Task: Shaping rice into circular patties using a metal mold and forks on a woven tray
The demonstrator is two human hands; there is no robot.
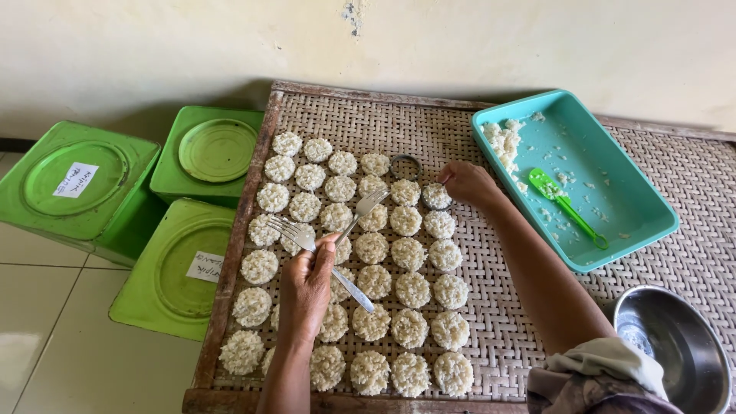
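Pinching the rim of a small metal ring mould (436, 197) set around a rice cake, the fingers of the right hand (468, 184) are closed on it near the upper middle of the woven bamboo tray (498, 307); a second ring (405, 166) lies empty just to its upper left. In the left hand (305, 291), at the lower middle of the frame, 2 forks (337, 230) are gripped by their handles, the fingers wrapped tight around them, tines pointing up and away. The round rice cakes (412, 290) are judged light, soft, sticky and easily crumbled, so the ring would best be taken by its thin stiff rim and lifted straight, the cakes themselves left untouched. Roughly 40 cakes are counted, laid in rows, some hidden under the left hand. At the upper right, 1 turquoise plastic tub (652, 222) holds loose rice (502, 142) and 1 green rice paddle (567, 205). Part of 1 steel bowl (675, 345) is seen at the lower right, and 3 green square tins (84, 184) stand on the floor at the left.
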